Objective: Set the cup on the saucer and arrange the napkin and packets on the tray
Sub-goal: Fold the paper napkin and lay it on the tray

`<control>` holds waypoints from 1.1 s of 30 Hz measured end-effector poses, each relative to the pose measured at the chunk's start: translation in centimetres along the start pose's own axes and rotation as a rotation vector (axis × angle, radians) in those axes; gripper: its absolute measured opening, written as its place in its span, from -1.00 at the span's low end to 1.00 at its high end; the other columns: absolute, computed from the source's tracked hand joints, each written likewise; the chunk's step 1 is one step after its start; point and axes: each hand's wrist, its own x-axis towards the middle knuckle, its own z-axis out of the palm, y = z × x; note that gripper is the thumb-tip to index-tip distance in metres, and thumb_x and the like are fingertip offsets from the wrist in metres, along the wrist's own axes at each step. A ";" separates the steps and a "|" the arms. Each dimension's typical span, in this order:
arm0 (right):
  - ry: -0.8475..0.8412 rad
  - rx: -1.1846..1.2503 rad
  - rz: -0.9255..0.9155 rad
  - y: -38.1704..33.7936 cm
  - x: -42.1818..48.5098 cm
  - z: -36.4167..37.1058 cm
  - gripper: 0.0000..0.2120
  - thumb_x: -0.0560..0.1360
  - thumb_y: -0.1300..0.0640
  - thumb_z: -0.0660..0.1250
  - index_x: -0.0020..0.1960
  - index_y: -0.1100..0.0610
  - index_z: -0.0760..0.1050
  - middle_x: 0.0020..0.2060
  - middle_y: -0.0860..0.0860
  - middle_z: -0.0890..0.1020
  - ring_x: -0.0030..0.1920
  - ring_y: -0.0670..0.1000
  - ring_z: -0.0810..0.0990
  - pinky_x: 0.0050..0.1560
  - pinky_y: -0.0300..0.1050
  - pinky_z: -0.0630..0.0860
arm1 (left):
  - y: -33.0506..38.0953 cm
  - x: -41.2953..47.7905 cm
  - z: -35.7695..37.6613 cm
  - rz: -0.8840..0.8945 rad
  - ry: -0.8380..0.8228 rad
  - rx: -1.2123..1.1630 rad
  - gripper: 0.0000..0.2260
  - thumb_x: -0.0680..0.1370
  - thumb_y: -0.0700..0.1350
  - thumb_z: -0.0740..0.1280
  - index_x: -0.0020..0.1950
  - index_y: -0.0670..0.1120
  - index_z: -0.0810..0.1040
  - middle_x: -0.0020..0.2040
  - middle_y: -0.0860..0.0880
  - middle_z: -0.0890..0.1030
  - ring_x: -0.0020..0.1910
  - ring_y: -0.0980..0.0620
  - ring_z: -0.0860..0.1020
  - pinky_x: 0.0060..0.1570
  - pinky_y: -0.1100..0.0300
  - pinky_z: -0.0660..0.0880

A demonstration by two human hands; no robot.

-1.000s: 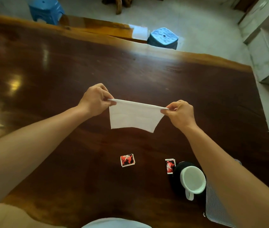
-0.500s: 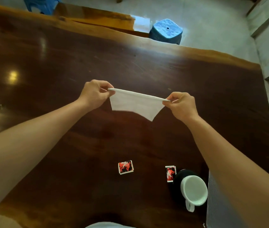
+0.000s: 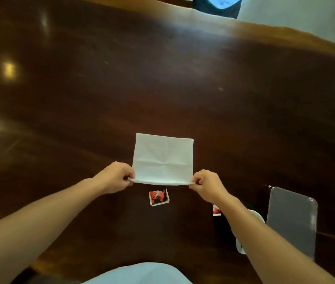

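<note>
Napkin step | left hand (image 3: 114,177), right hand (image 3: 207,186): grip pinching white paper napkin (image 3: 162,158) | next: carry right onto grey rectangular tray (image 3: 291,220).

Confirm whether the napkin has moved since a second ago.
Yes. The napkin came toward the person: its pinched edge now sits just beyond the red packet, earlier well beyond it.
</note>
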 end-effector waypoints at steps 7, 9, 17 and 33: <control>0.248 0.155 -0.107 -0.4 3.2 -1.1 -0.91 0.51 0.09 0.40 -0.17 -0.02 0.55 -0.07 -0.10 0.60 0.01 -0.06 0.53 0.09 -0.11 0.36 | -1.1 2.6 -0.7 -0.028 0.221 -0.264 -0.83 0.41 0.02 0.55 -0.05 0.05 0.66 -0.06 0.11 0.64 -0.05 0.12 0.61 -0.09 0.16 0.61; 0.193 0.193 -0.130 -0.8 3.9 -1.5 -0.94 0.48 0.08 0.44 -0.11 -0.04 0.57 -0.01 -0.10 0.60 0.08 -0.05 0.52 0.07 -0.08 0.48 | -1.3 3.2 -1.1 0.005 0.174 -0.257 -0.68 0.35 0.08 0.59 0.04 0.07 0.64 0.02 0.15 0.61 0.02 0.15 0.57 -0.05 0.21 0.56; 0.041 -0.041 -0.102 -0.2 4.7 0.5 -0.86 0.44 0.07 0.52 -0.02 0.06 0.68 0.14 -0.04 0.52 0.20 0.01 0.39 0.20 -0.07 0.46 | -1.9 3.0 1.8 0.197 0.111 0.109 -0.83 0.48 0.09 0.46 0.01 0.06 0.66 0.02 0.09 0.56 0.03 0.06 0.49 -0.06 0.30 0.39; 0.336 0.046 0.110 -1.5 9.1 1.4 -0.75 0.57 0.24 0.36 0.24 0.14 0.58 -0.08 -0.06 0.50 -0.16 -0.09 0.49 -0.06 -0.19 0.55 | -1.3 5.4 0.9 -0.161 0.438 -0.193 -0.65 0.47 -0.16 0.52 0.24 -0.07 0.61 0.01 0.04 0.46 -0.20 0.11 0.52 -0.07 0.19 0.53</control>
